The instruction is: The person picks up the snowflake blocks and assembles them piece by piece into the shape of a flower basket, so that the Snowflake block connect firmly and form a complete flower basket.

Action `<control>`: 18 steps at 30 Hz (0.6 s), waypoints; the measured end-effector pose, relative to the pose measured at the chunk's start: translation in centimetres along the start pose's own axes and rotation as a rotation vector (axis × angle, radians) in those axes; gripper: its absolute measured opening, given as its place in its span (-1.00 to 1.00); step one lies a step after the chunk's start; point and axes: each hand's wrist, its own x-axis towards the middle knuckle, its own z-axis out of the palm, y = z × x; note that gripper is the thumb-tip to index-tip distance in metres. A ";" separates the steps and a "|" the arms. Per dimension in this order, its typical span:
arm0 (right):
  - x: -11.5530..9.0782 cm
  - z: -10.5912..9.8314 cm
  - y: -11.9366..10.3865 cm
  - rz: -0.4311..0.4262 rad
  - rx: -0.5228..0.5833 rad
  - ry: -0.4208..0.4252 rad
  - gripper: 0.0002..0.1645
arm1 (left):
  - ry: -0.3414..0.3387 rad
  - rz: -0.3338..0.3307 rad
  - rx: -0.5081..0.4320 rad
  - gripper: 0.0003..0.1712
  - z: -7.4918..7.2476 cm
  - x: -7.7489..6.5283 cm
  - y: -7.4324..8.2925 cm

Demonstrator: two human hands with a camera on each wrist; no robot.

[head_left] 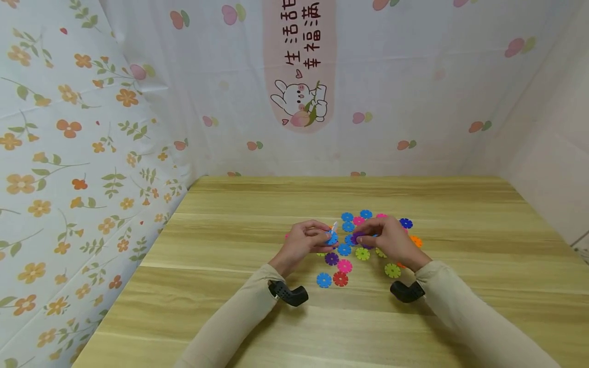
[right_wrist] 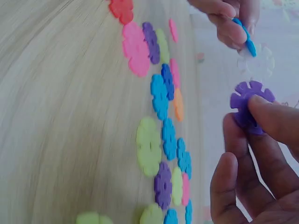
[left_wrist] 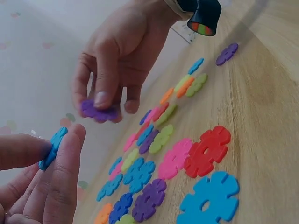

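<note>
My left hand [head_left: 301, 243] pinches a blue notched flower disc [left_wrist: 57, 145] between thumb and fingers above the table. Beside the blue disc, in the right wrist view, is a pale, whitish disc [right_wrist: 264, 63]; whether the two are joined I cannot tell. My right hand [head_left: 388, 239] pinches a purple flower disc [right_wrist: 244, 100] between thumb and fingertips, a short gap away from the blue one. Loose flower discs lie under and around both hands, among them a red disc [head_left: 340, 278], a pink disc [head_left: 345, 266] and a yellow-green disc [head_left: 392, 270].
Several more discs are spread over the wooden table [head_left: 184, 306], with a dark blue disc [head_left: 406, 223] and an orange disc [head_left: 416, 241] at the right. A printed cloth [head_left: 405, 92] hangs behind the table, and a floral cloth [head_left: 92, 168] hangs at the left.
</note>
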 end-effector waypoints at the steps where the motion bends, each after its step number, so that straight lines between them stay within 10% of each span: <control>1: 0.1 0.1 0.0 0.009 0.024 0.007 -0.80 | -0.003 -0.001 0.001 -0.75 0.1 0.0 0.0; 18: 0.6 1.8 -1.1 -0.168 -0.028 0.167 -0.83 | -0.011 0.001 -0.017 -0.76 1.0 0.5 0.2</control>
